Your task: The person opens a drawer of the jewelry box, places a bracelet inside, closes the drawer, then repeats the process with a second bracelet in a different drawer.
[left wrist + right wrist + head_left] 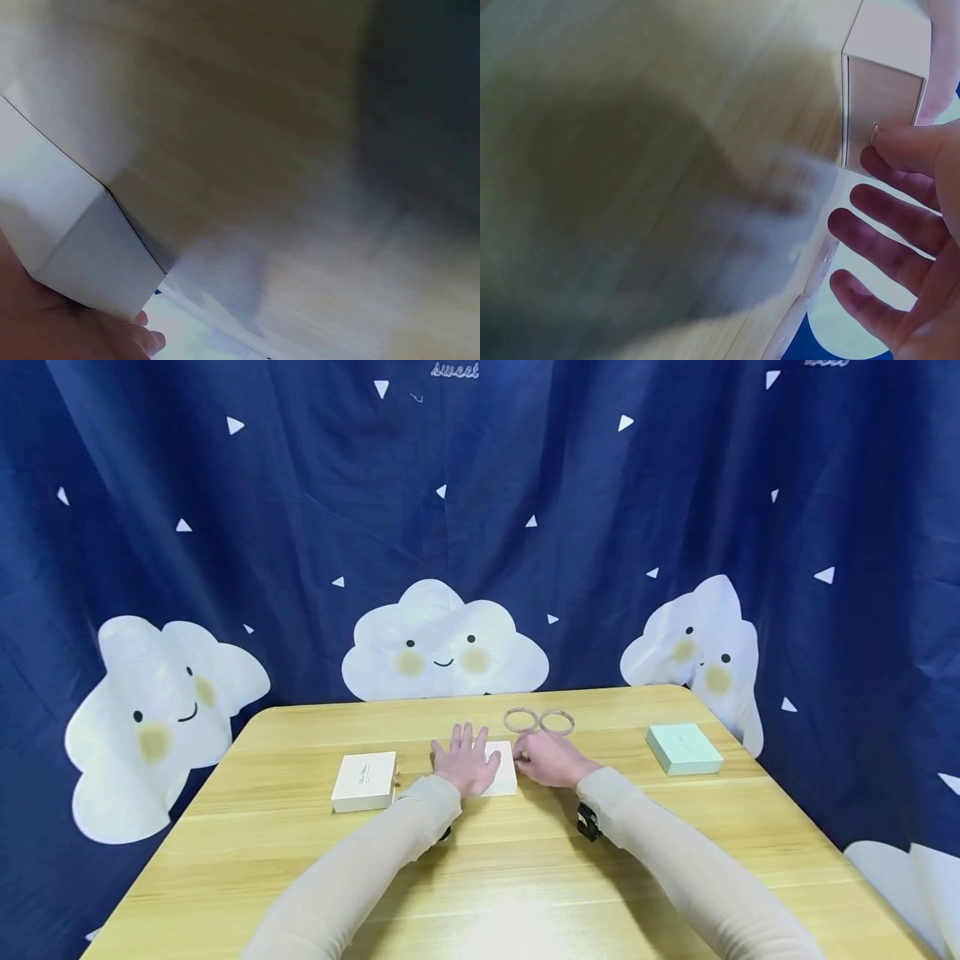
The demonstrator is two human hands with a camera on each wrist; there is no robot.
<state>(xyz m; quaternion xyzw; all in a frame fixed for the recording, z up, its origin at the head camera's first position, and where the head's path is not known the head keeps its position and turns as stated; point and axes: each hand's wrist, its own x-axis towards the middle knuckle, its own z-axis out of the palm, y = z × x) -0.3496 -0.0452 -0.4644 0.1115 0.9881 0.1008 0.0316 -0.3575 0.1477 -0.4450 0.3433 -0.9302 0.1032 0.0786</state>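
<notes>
A white drawer box (pixel 502 775) lies on the wooden table between both hands. My left hand (pixel 465 767) rests on its top and left part with the fingers straight and spread. In the left wrist view, that hand lies along one edge of the box (pixel 101 251). On the right, my right hand (pixel 551 758) pinches a small pull tab (pixel 875 133) on the box's pale pinkish end between thumb and index finger. The other fingers stay loosely extended, as the right wrist view shows. The drawer appears closed. Most of the box's top is hidden by my left hand.
Two thin pinkish bangles, a left one (pixel 521 720) and a right one (pixel 557 722), lie just beyond my right hand. Left of the hands stands another white box (pixel 363 781) with dark lettering. A mint-green box (pixel 684 749) sits near the table's right edge.
</notes>
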